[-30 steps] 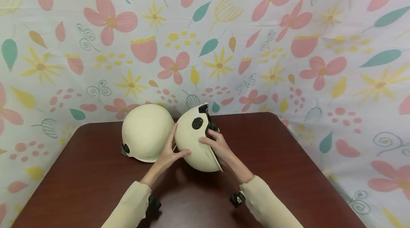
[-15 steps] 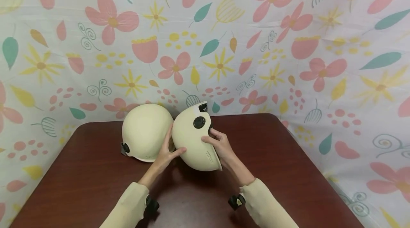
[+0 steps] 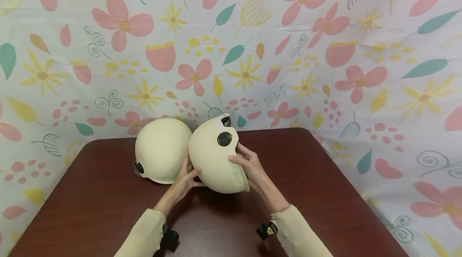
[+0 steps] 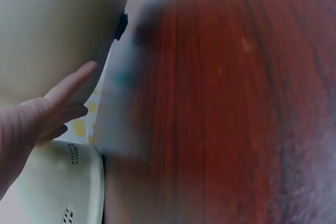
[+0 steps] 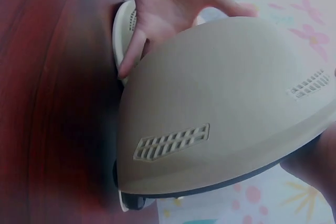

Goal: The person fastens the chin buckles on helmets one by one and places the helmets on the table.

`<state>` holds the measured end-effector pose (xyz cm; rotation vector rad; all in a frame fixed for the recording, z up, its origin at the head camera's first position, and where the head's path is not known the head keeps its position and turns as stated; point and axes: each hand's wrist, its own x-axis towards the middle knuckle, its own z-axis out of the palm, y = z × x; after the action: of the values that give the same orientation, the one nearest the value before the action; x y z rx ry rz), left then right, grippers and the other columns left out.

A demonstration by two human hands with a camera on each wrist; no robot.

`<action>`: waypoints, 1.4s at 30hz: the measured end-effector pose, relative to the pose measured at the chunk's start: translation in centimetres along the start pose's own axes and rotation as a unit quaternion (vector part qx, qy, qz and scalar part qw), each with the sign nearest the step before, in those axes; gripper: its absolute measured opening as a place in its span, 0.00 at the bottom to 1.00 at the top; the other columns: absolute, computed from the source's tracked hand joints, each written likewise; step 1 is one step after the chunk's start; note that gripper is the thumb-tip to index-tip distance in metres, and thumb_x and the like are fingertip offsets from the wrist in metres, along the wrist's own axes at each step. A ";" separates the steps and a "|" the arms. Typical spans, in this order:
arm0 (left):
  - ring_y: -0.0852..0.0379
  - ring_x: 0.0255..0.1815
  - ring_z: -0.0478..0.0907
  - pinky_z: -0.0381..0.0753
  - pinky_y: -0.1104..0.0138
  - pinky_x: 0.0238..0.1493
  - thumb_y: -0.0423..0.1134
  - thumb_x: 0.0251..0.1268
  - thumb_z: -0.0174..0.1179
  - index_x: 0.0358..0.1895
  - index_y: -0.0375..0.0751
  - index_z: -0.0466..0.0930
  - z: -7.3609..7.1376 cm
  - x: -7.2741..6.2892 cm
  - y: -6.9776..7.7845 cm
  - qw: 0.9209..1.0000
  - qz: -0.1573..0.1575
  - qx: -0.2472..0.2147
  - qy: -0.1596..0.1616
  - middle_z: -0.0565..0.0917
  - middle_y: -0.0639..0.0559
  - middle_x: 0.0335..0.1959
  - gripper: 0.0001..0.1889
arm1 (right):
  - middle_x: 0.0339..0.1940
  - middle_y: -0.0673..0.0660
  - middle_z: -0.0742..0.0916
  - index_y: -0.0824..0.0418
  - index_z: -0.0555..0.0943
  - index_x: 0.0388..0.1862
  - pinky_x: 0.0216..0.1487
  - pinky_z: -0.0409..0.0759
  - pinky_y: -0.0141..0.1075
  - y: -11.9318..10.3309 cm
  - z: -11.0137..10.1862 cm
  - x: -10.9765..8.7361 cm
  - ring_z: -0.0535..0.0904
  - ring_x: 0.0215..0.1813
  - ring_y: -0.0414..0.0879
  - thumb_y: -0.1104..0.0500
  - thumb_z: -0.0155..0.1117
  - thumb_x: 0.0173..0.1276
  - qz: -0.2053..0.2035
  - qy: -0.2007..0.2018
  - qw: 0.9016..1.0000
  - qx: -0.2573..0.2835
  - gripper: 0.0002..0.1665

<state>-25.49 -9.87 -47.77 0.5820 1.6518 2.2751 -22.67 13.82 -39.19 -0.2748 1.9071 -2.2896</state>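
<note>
A cream helmet [image 3: 213, 156] with a black round side knob [image 3: 224, 139] is tilted on its side, its opening turned to the right. My right hand [image 3: 253, 168] grips its rim, thumb on the outer shell and fingers reaching inside, partly hidden. On the rounded crown side, my left hand [image 3: 183, 183] supports the shell with spread, fairly straight fingers; the right wrist view shows this left hand [image 5: 168, 3] against the shell. A second cream helmet [image 3: 161, 148] rests dome up directly to the left, behind the left fingers.
Both helmets are at the far part of a dark reddish-brown table [image 3: 310, 201]. Behind it hangs a floral-patterned cloth [image 3: 274, 48], close to the table's back edge. Black wrist devices [image 3: 267, 230] sit on both sleeves.
The tilted helmet has shifted slightly left and turned, so less of its inside shows. My left hand has moved a little left and down along the shell; the right keeps its hold.
</note>
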 end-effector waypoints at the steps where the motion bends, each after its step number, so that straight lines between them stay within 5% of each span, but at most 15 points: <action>1: 0.23 0.76 0.42 0.66 0.28 0.56 0.50 0.67 0.61 0.77 0.66 0.20 0.0 0.0 0.0 1.000 0.001 0.001 0.002 0.24 0.41 0.79 0.55 | 0.55 0.53 0.87 0.58 0.56 0.78 0.50 0.82 0.31 0.1 -0.1 0.0 0.85 0.48 0.36 0.65 0.60 0.66 0.000 -0.001 1.000 0.002 0.43; 6: 0.24 0.75 0.47 0.72 0.33 0.56 0.47 0.64 0.65 0.78 0.63 0.21 0.4 0.1 0.1 0.999 0.014 0.026 0.032 0.27 0.39 0.80 0.58 | 0.43 0.43 0.89 0.61 0.53 0.79 0.47 0.83 0.30 0.3 -0.7 -0.2 0.86 0.45 0.36 0.67 0.57 0.67 -0.009 -0.009 1.000 0.023 0.43; 14: 0.27 0.76 0.47 0.74 0.37 0.56 0.46 0.61 0.68 0.78 0.59 0.23 0.9 0.0 0.9 0.997 0.021 0.046 0.063 0.28 0.41 0.80 0.60 | 0.37 0.44 0.88 0.54 0.55 0.73 0.43 0.82 0.33 -0.3 -1.4 -0.1 0.86 0.40 0.37 0.68 0.56 0.67 -0.032 -0.044 0.998 -0.021 0.38; 18: 0.29 0.76 0.50 0.76 0.41 0.56 0.44 0.63 0.66 0.79 0.61 0.24 1.0 0.0 1.1 0.996 0.022 0.056 0.073 0.33 0.39 0.81 0.57 | 0.43 0.49 0.87 0.54 0.53 0.66 0.48 0.79 0.32 -0.9 -1.9 -0.1 0.84 0.41 0.37 0.66 0.60 0.65 -0.029 -0.028 0.997 -0.071 0.36; 22: 0.30 0.76 0.52 0.76 0.42 0.56 0.42 0.63 0.65 0.79 0.62 0.25 1.0 0.0 1.1 0.995 0.019 0.061 0.082 0.36 0.37 0.80 0.56 | 0.55 0.57 0.82 0.51 0.46 0.72 0.53 0.77 0.34 -1.2 -2.3 -0.1 0.81 0.48 0.38 0.65 0.66 0.63 -0.045 -0.007 0.991 -0.128 0.48; 26: 0.30 0.77 0.49 0.76 0.41 0.56 0.43 0.63 0.66 0.79 0.61 0.25 1.1 -0.1 1.1 0.994 0.022 0.065 0.083 0.35 0.38 0.80 0.57 | 0.69 0.60 0.68 0.45 0.40 0.80 0.57 0.76 0.43 -1.8 -2.5 -0.2 0.73 0.58 0.47 0.63 0.71 0.60 -0.083 -0.016 0.975 -0.206 0.62; 29: 0.30 0.78 0.47 0.77 0.42 0.55 0.43 0.62 0.66 0.79 0.58 0.25 1.2 0.0 1.2 0.994 0.030 0.074 0.077 0.34 0.39 0.81 0.57 | 0.78 0.56 0.57 0.44 0.42 0.81 0.60 0.75 0.48 -2.3 -2.6 -0.3 0.69 0.66 0.53 0.61 0.73 0.60 -0.103 -0.040 0.961 -0.255 0.62; 33: 0.31 0.78 0.47 0.80 0.47 0.53 0.42 0.62 0.66 0.79 0.58 0.26 1.3 0.1 1.3 0.993 0.034 0.084 0.072 0.34 0.40 0.81 0.57 | 0.74 0.58 0.64 0.47 0.46 0.80 0.48 0.79 0.38 -2.5 -2.4 -0.3 0.77 0.54 0.48 0.63 0.73 0.59 -0.117 -0.056 0.954 -0.269 0.60; 36: 0.31 0.78 0.47 0.81 0.53 0.50 0.41 0.61 0.67 0.79 0.58 0.26 1.3 0.1 1.2 0.993 0.033 0.086 0.072 0.34 0.41 0.81 0.58 | 0.68 0.60 0.69 0.49 0.47 0.79 0.39 0.77 0.32 -2.6 -2.4 -0.3 0.78 0.44 0.42 0.66 0.73 0.58 -0.117 -0.064 0.960 -0.247 0.59; 42: 0.30 0.78 0.45 0.81 0.55 0.49 0.42 0.60 0.67 0.79 0.56 0.27 1.2 0.1 1.5 0.992 0.040 0.098 0.069 0.36 0.40 0.81 0.58 | 0.69 0.63 0.67 0.52 0.48 0.76 0.45 0.81 0.34 -2.6 -2.5 -0.2 0.80 0.53 0.48 0.70 0.73 0.56 -0.115 -0.083 0.968 -0.209 0.58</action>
<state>-25.03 -9.30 -46.01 0.5525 1.9687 2.2694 -23.07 16.75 -37.12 -0.7467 2.3540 -1.8820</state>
